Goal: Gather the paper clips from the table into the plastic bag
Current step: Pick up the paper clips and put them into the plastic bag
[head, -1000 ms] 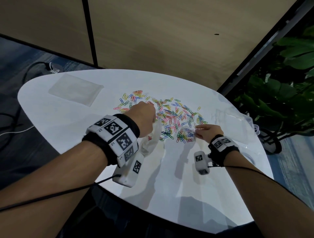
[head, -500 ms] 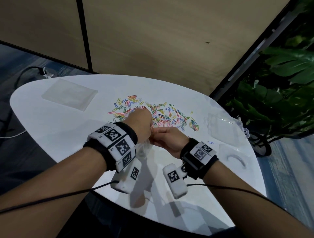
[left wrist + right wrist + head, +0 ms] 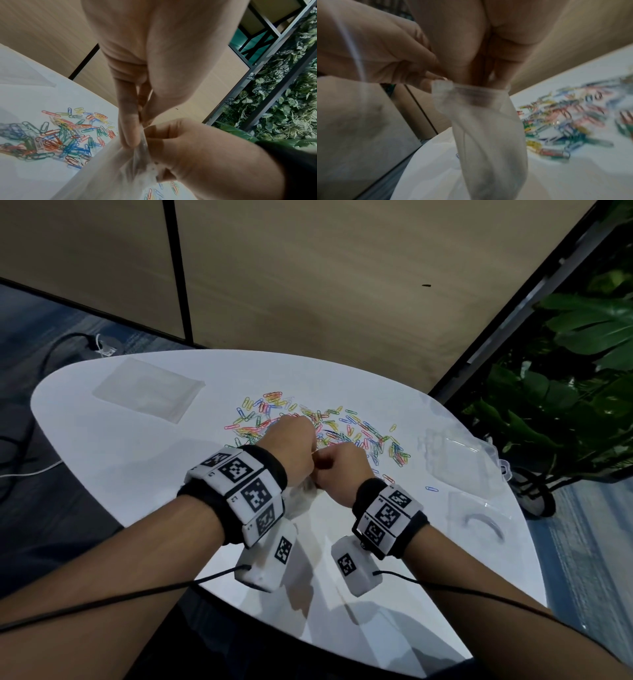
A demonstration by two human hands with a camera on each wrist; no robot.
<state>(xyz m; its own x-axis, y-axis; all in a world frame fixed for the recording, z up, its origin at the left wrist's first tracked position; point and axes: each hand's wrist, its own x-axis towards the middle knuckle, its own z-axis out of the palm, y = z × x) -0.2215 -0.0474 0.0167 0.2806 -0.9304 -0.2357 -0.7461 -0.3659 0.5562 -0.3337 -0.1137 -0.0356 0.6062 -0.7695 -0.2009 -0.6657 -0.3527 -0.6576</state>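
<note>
A loose pile of coloured paper clips (image 3: 346, 426) lies on the white table (image 3: 137, 474), just beyond my hands; the pile also shows in both wrist views (image 3: 60, 136) (image 3: 573, 121). My left hand (image 3: 294, 446) pinches the rim of the small cloudy plastic bag (image 3: 488, 135), which hangs above the table (image 3: 303, 496). My right hand (image 3: 339, 470) is pressed against the left. Its bunched fingertips (image 3: 496, 77) are pushed into the bag's mouth. A dark shape shows through the plastic beneath them; the clips there are not clearly visible.
A flat clear bag (image 3: 147, 388) lies at the table's far left. A clear plastic box (image 3: 459, 460) and its lid (image 3: 479, 515) sit at the right edge, with one blue clip (image 3: 431, 488) nearby. Plants (image 3: 565, 405) stand to the right and cables (image 3: 27, 470) run on the floor.
My right hand left the near edge of the clip pile and came left to the bag held by my left hand. Its fingertips now sit in the bag's mouth.
</note>
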